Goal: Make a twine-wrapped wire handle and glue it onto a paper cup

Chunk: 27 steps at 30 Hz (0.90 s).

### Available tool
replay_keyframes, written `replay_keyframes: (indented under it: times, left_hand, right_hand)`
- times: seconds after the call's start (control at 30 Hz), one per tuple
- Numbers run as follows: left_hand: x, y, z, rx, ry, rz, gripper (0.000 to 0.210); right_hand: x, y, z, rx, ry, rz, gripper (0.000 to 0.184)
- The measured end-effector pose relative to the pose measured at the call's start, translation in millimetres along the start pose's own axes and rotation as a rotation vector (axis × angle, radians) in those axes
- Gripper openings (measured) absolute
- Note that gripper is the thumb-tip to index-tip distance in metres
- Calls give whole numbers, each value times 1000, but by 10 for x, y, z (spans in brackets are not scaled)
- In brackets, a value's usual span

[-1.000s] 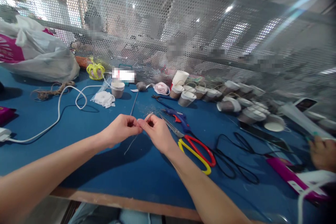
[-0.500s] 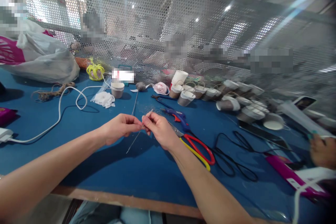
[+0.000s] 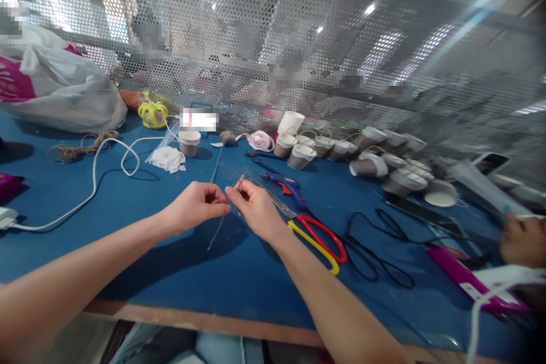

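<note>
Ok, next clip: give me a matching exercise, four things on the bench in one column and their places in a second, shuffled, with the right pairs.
Things:
1. thin stick
2. scissors
3. plastic bag
4. black cord

Places:
A. far left, by the mesh screen
B. pinched between the left hand and right hand
C. looped just right of the scissors
D. flat on the blue table, just right of the right hand

Pairs: 1-B, 2-D, 3-A, 4-C
</note>
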<state>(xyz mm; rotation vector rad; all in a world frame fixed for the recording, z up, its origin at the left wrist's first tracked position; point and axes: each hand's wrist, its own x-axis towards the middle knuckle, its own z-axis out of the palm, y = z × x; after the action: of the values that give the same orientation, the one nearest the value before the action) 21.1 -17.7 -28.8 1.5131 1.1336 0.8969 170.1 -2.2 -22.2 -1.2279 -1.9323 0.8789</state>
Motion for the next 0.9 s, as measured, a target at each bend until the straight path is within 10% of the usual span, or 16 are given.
replay_keyframes:
  times: [0.37, 0.9]
  left_hand:
    - [9, 8, -19, -282, -90, -146, 23]
    - [1, -14, -13, -110, -31, -34, 19]
  right_hand:
    - [30, 91, -9, 489, -188, 33, 30]
    - [0, 3, -2, 73, -7, 0, 28]
